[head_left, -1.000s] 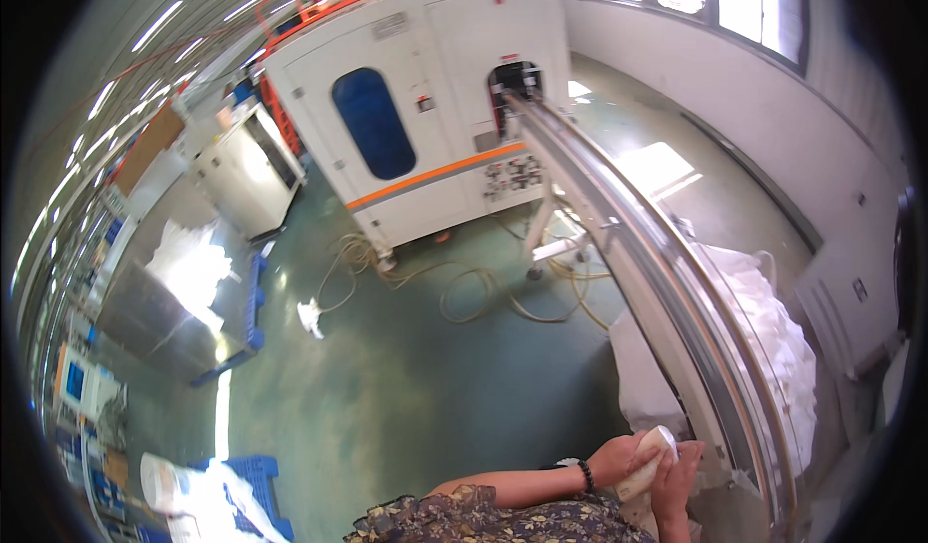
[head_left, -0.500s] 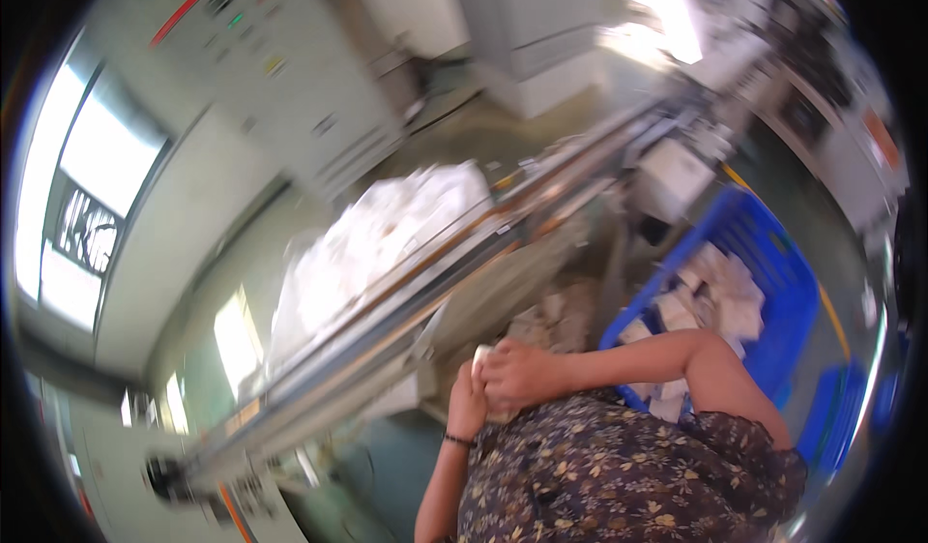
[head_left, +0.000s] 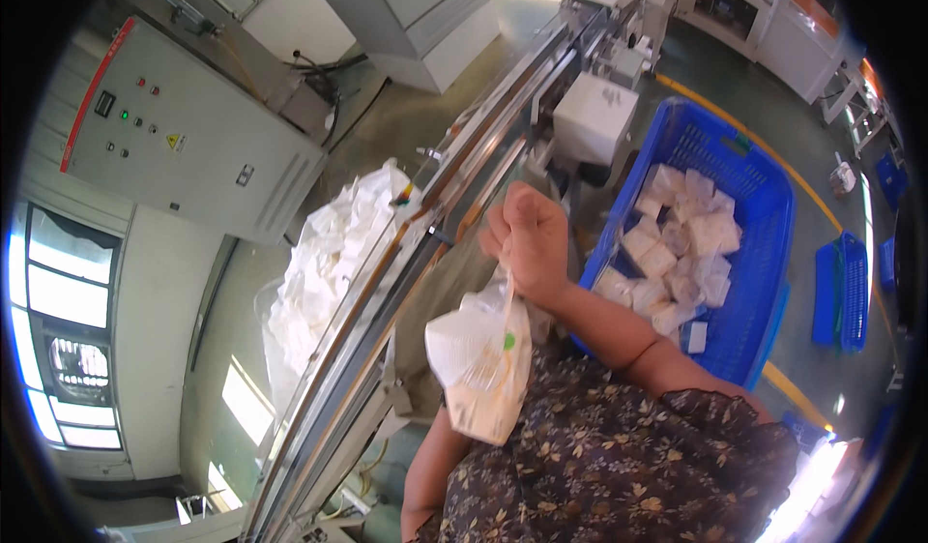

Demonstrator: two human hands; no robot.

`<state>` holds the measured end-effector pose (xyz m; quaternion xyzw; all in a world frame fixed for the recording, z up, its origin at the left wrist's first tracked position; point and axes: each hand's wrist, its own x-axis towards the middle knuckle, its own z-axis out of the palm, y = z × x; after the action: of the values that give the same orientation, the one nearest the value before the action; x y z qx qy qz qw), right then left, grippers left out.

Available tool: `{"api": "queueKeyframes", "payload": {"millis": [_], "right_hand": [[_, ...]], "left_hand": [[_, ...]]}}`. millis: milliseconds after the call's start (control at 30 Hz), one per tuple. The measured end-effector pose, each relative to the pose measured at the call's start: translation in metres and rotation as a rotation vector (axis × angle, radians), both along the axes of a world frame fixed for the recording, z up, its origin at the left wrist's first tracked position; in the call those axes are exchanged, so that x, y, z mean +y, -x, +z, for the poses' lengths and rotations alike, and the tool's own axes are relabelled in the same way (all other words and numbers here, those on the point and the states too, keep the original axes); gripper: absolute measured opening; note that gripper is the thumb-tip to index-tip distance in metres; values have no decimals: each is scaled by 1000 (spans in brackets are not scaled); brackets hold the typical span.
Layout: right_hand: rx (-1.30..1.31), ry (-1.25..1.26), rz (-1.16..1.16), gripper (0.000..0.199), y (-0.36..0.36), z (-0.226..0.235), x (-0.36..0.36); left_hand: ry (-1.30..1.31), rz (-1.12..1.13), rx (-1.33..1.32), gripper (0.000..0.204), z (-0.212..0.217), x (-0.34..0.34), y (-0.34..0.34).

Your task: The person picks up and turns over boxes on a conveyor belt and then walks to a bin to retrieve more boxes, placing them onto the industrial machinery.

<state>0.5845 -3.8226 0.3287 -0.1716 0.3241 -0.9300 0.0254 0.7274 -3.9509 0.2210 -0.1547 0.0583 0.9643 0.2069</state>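
My right hand (head_left: 532, 243) is raised in front of me, its fingers closed in a fist. From it hangs a plastic-wrapped packet (head_left: 493, 379), gripped by the gathered film at its top. The packet is white and cream, with a textured white part on one side and a small green spot. My left forearm (head_left: 430, 470) comes up from the lower edge and passes behind the packet. The left hand itself is hidden there, so its fingers do not show.
To my right stands a blue plastic basket (head_left: 778, 224) holding several similar packets (head_left: 710, 234). A conveyor rail (head_left: 416, 243) runs diagonally past my left. Beyond it lies a heap of white material (head_left: 333, 253) in clear plastic. A grey control cabinet (head_left: 208, 146) stands farther left.
My hands were together low in front of my body. Now the right hand is higher with the packet hanging from it, and the left is hidden. The whole view has turned.
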Motion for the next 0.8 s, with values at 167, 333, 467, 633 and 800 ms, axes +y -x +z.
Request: {"api": "queueKeyframes", "payload": {"millis": [167, 333, 467, 633, 800], "right_hand": [[271, -734, -376, 35, -26, -68, -31], [140, -682, -46, 27, -22, -83, -21], [-250, -810, 583, 47, -71, -77, -15], [8, -1163, 281, 28, -92, -92, -23], [113, -1246, 51, 26, -86, -77, -21]], "left_hand": [[1235, 145, 238, 42, 14, -33, -26], [1875, 194, 427, 46, 34, -54, -35], [1770, 230, 401, 41, 17, -73, -33], [1534, 46, 332, 44, 0, -74, -38], [1573, 313, 289, 48, -3, -46, -37]]}}
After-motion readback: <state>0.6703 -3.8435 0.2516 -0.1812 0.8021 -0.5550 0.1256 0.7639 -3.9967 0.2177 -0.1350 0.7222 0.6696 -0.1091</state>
